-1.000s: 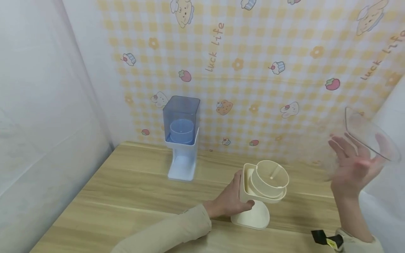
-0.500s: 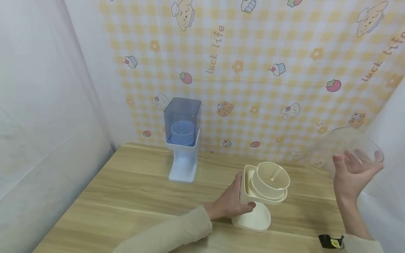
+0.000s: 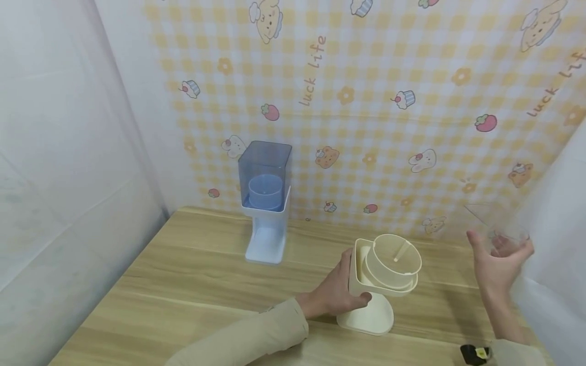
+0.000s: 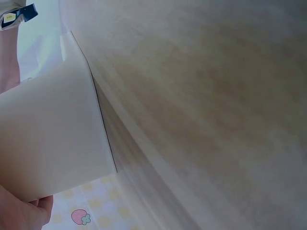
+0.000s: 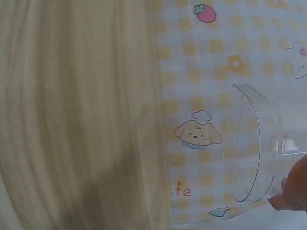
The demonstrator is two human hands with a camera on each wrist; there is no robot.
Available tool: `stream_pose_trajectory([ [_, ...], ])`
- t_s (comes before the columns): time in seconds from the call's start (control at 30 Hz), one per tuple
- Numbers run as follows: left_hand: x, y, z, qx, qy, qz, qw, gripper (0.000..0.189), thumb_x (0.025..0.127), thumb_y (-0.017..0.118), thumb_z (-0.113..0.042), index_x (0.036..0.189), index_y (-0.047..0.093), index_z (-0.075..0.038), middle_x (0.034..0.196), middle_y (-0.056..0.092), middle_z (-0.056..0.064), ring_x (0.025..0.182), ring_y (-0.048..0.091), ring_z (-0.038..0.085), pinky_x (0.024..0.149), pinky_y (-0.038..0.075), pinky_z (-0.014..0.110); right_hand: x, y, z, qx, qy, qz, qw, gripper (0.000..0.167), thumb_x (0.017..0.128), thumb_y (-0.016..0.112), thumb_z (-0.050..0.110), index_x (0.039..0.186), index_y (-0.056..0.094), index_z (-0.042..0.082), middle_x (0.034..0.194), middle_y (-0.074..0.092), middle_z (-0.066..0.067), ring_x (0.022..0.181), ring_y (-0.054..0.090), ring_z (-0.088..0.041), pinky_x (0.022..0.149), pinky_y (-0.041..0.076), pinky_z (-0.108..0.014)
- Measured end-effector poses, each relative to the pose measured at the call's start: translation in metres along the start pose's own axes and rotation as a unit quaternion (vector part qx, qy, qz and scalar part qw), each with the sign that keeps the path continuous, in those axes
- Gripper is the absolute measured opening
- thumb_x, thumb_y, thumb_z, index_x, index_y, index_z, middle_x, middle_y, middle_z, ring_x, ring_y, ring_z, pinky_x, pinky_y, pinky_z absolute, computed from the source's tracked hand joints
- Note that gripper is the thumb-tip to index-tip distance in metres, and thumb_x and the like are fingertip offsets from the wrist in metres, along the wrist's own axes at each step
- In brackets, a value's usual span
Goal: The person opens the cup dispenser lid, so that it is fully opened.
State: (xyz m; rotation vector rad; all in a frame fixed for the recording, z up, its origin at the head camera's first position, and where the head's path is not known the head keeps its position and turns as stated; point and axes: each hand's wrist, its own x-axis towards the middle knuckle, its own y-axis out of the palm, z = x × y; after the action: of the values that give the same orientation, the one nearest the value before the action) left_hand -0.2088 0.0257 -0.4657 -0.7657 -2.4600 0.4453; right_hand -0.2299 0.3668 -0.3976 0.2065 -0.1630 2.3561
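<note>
My left hand [image 3: 336, 290] grips the side of a cream dispenser [image 3: 368, 317], thumb at the front, in the head view. A round cream cup [image 3: 389, 267] with a thin rod inside sits in its square top, which has no cover on it. The dispenser's smooth outer wall [image 4: 53, 124] fills the left of the left wrist view. Off to the right, my right hand [image 3: 496, 267] holds a clear, box-shaped plastic cover [image 3: 496, 216] above the table. The cover's curved open edge shows in the right wrist view, with part of my hand [image 5: 295, 189] at its side.
A similar blue-white dispenser [image 3: 267, 234], with a smoky clear cover over its round cup, stands near the back of the wooden table [image 3: 197, 284]. A yellow checked cloth [image 3: 348, 122] hangs behind. White cloth walls [image 3: 68, 168] flank the table.
My right hand has come down and slightly left with the clear cover, which has turned in the hand. My left hand and the cream dispenser have stayed in place.
</note>
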Motion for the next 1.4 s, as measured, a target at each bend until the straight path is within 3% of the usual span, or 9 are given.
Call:
stream_pose_trajectory([
  [0.13, 0.001, 0.001, 0.000, -0.004, 0.004, 0.006, 1.0000, 0.097, 0.080, 0.070, -0.018, 0.153, 0.005, -0.023, 0.136, 0.039, 0.000, 0.116, 0.046, 0.005, 0.101, 0.046, 0.024, 0.003, -0.001, -0.013, -0.043, 0.015, 0.008, 0.9989, 0.104, 0.087, 0.077, 0.034, 0.157, 0.001, 0.033, 0.149, 0.039, 0.003, 0.139, 0.036, -0.012, 0.119, 0.028, -0.027],
  [0.3, 0.001, 0.001, 0.000, -0.008, 0.009, 0.004, 0.9999, 0.098, 0.080, 0.070, -0.016, 0.153, 0.005, -0.022, 0.136, 0.039, 0.001, 0.116, 0.046, 0.005, 0.101, 0.046, 0.024, 0.008, -0.002, -0.026, -0.064, 0.039, 0.021, 0.9970, 0.107, 0.087, 0.076, 0.040, 0.157, -0.006, 0.036, 0.161, 0.029, -0.005, 0.145, 0.030, -0.017, 0.121, 0.027, -0.036],
  [0.53, 0.002, 0.002, 0.001, -0.011, 0.011, 0.000, 0.9999, 0.096, 0.080, 0.070, -0.017, 0.152, 0.006, -0.022, 0.135, 0.041, 0.001, 0.115, 0.047, 0.005, 0.100, 0.047, 0.024, 0.017, -0.004, -0.042, -0.089, 0.064, 0.017, 0.9938, 0.108, 0.083, 0.079, 0.044, 0.156, -0.002, 0.038, 0.156, 0.026, -0.002, 0.145, 0.025, -0.024, 0.120, 0.028, -0.041],
  [0.7, 0.001, 0.005, 0.001, -0.019, 0.006, 0.002, 0.9998, 0.096, 0.080, 0.070, -0.018, 0.152, 0.007, -0.024, 0.134, 0.041, 0.000, 0.115, 0.047, 0.005, 0.100, 0.047, 0.024, 0.021, -0.008, -0.054, -0.102, 0.079, 0.030, 0.9913, 0.112, 0.084, 0.077, 0.046, 0.157, -0.007, 0.033, 0.162, 0.012, -0.009, 0.149, 0.017, -0.026, 0.122, 0.023, -0.044],
  [0.93, -0.001, 0.005, 0.001, -0.013, -0.001, 0.002, 0.9999, 0.096, 0.081, 0.071, -0.017, 0.152, 0.007, -0.024, 0.135, 0.041, 0.000, 0.116, 0.047, 0.005, 0.100, 0.047, 0.025, 0.027, -0.011, -0.062, -0.135, 0.074, 0.042, 0.9872, 0.109, 0.086, 0.073, 0.051, 0.155, -0.009, 0.032, 0.155, 0.013, -0.006, 0.146, 0.018, -0.031, 0.119, 0.026, -0.047],
  [1.17, -0.001, 0.002, 0.001, 0.010, -0.001, -0.010, 0.9999, 0.097, 0.080, 0.071, -0.020, 0.152, 0.007, -0.022, 0.134, 0.042, 0.001, 0.114, 0.048, 0.005, 0.099, 0.048, 0.024, 0.025, -0.012, -0.062, -0.190, 0.041, 0.106, 0.9753, 0.112, 0.090, 0.067, 0.052, 0.154, -0.019, 0.019, 0.160, 0.008, -0.022, 0.145, 0.018, -0.046, 0.115, 0.026, -0.061],
  [1.4, -0.001, 0.001, 0.003, 0.012, -0.002, -0.008, 0.9999, 0.097, 0.080, 0.071, -0.021, 0.153, 0.006, -0.023, 0.134, 0.041, 0.000, 0.114, 0.047, 0.005, 0.098, 0.048, 0.024, 0.020, -0.015, -0.064, -0.194, 0.048, 0.116, 0.9730, 0.118, 0.089, 0.067, 0.053, 0.152, -0.027, 0.022, 0.162, 0.004, -0.022, 0.147, 0.016, -0.048, 0.118, 0.023, -0.063],
])
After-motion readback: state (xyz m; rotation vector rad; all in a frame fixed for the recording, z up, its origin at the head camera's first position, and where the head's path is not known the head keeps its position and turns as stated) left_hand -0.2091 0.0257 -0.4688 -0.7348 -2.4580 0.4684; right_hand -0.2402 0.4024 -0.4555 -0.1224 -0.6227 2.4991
